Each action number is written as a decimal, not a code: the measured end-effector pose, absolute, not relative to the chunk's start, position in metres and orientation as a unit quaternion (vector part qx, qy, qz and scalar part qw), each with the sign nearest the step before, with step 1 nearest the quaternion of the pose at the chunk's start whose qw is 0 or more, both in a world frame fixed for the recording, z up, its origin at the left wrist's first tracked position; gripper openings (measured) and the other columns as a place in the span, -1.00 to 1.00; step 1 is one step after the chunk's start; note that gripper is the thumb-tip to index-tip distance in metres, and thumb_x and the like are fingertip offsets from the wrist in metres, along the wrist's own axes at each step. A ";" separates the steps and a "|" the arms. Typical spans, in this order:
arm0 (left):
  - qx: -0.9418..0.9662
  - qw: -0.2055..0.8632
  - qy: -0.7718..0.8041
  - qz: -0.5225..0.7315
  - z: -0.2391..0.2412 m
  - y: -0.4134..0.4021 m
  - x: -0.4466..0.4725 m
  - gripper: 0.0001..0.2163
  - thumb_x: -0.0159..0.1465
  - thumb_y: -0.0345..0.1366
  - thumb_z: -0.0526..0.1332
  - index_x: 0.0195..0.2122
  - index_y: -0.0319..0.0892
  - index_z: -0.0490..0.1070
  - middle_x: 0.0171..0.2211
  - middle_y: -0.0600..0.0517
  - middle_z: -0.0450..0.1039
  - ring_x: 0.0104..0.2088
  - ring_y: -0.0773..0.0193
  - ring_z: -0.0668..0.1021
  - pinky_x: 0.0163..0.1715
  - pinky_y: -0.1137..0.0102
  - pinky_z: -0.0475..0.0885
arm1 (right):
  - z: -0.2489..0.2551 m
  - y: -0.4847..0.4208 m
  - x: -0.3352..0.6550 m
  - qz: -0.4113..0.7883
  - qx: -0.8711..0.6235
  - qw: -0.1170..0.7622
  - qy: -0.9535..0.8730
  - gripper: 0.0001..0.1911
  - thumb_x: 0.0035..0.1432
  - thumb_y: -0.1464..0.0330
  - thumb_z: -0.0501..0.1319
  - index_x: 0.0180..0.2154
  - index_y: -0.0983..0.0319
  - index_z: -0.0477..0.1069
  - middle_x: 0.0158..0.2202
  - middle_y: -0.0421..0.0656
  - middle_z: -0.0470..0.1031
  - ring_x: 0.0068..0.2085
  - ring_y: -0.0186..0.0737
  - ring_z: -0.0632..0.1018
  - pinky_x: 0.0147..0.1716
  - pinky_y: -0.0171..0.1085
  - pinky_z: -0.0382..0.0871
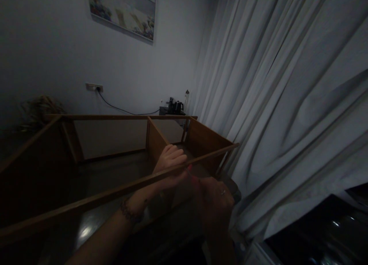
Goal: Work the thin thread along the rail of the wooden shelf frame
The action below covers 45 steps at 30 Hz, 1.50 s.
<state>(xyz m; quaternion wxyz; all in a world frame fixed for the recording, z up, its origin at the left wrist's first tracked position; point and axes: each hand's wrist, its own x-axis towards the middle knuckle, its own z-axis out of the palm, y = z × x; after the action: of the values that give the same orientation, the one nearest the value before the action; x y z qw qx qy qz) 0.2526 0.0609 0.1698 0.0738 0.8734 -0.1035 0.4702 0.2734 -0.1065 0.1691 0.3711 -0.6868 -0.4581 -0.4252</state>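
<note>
A brown wooden frame [115,194] with open sides stretches across the view, its near rail running from lower left to the middle right. My left hand [171,157] is wrapped round that rail close to the wooden divider panel [158,136], fingers over the far side and the wrist below. Just right of it, my right hand [214,198] is closed in front of the rail, a ring on one finger. Something small and pinkish-red [194,178] shows at its fingertips, near the rail; dimness and blur hide what it is.
Long white curtains [258,84] hang at the right, beside the frame's end panel [208,136]. A black kettle [178,106] stands on a small dark stand behind. A cable [115,108] runs along the wall from a socket [94,87]. A dark glossy surface [322,230] lies lower right.
</note>
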 end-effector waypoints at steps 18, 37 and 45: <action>0.866 0.080 -0.110 0.480 0.172 0.059 0.251 -0.82 0.19 -0.29 0.06 -0.55 -0.13 0.17 -0.54 0.05 0.26 -0.42 0.21 0.29 -0.32 0.26 0.24 | 0.168 -0.104 0.285 -0.402 -0.692 0.416 -0.432 -0.75 0.25 0.31 0.12 -0.49 0.20 0.33 -0.62 -0.26 0.40 -0.57 -0.35 0.40 -0.52 -0.35 0.19; 0.867 0.076 -0.105 0.482 0.172 0.059 0.251 -0.82 0.18 -0.28 0.05 -0.57 -0.12 0.16 -0.55 0.06 0.25 -0.43 0.21 0.29 -0.34 0.26 0.22 | 0.183 -0.114 0.291 -0.237 -0.634 0.462 -0.574 -0.84 0.24 0.41 0.10 -0.29 0.19 0.46 -0.41 -0.20 0.59 -0.40 -0.30 0.59 -0.39 -0.38 0.42; 0.868 0.083 -0.100 0.479 0.171 0.060 0.252 -0.84 0.15 -0.31 0.06 -0.57 -0.12 0.15 -0.56 0.06 0.25 -0.44 0.21 0.29 -0.33 0.25 0.23 | 0.179 -0.107 0.277 -0.031 -0.656 0.627 -0.420 -0.71 0.27 0.28 0.06 -0.40 0.21 0.48 -0.47 -0.20 0.59 -0.47 -0.29 0.60 -0.51 -0.40 0.46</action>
<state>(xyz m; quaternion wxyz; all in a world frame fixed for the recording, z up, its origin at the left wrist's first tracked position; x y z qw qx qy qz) 0.2524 0.0595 0.1712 0.0827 0.8683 -0.0999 0.4789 0.2771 -0.1067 0.1795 0.6266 -0.6560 -0.4196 -0.0307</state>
